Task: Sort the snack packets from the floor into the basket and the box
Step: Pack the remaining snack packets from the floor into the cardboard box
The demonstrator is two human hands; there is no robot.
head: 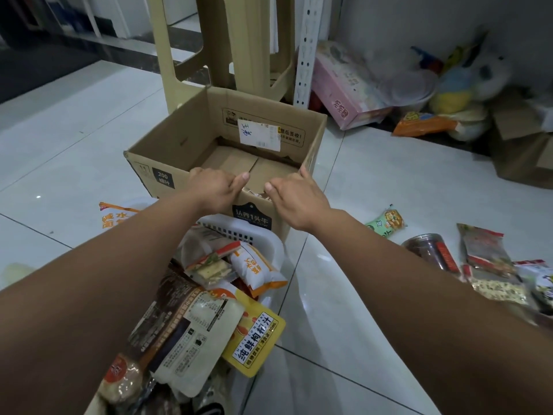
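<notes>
My arms reach forward side by side; left hand (pixel 214 188) and right hand (pixel 296 200) grip the box (pixel 179 139) at its near rim.

left grip (pixel 214 188) | right grip (pixel 299 202) | forearms (pixel 125 265) bare (up to frame edge)

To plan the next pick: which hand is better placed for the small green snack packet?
Probably right: the right hand, gripping the brown cardboard box, lies nearer the green packet than the left hand.
</notes>
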